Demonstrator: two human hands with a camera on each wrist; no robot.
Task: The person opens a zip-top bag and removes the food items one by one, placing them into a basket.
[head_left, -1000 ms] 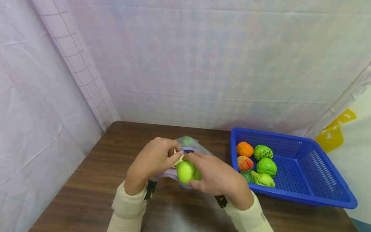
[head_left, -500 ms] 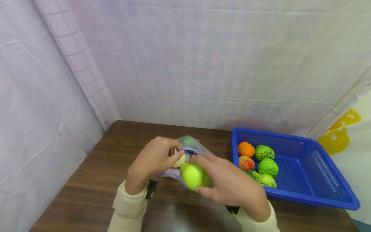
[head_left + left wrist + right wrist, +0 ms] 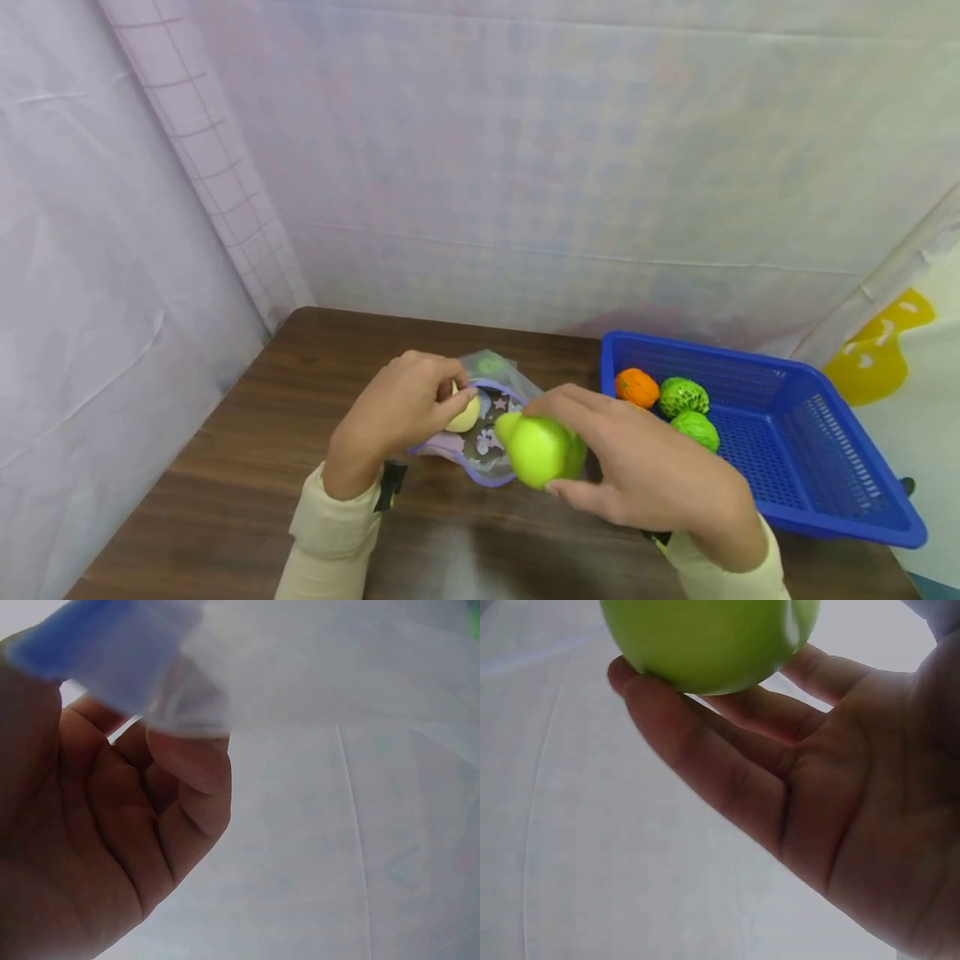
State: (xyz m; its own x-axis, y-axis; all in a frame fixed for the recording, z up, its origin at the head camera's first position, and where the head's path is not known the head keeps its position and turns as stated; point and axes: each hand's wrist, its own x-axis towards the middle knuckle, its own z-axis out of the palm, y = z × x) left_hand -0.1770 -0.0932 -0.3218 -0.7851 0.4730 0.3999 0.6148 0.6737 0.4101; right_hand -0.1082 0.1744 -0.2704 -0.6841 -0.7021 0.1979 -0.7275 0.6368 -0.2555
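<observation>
My left hand (image 3: 408, 404) pinches the edge of a clear plastic bag (image 3: 491, 479) with a purple rim and printed shapes; in the left wrist view its curled fingers (image 3: 191, 761) meet the bag's blurred blue edge (image 3: 112, 645). A pale yellow rounded shape (image 3: 465, 417) shows at the bag's mouth beside the left thumb; whether it is printed or lies inside, I cannot tell. Just right of the bag, my right hand (image 3: 637, 467) holds a glossy green pear (image 3: 542, 450) in the air between thumb and fingers. The right wrist view shows the pear (image 3: 712, 645) at the fingertips.
A blue plastic basket (image 3: 825, 517) stands on the brown table (image 3: 247, 450) at the right. In its left end lie an orange (image 3: 637, 387), a bumpy green fruit (image 3: 683, 397) and a wrinkled green one (image 3: 696, 430); my right hand hides others. A white sheet (image 3: 525, 183) hangs behind.
My right hand has moved right with the pear, away from the bag's mouth, uncovering the bag's printed inside and covering part of the basket. The left hand has stayed on the bag.
</observation>
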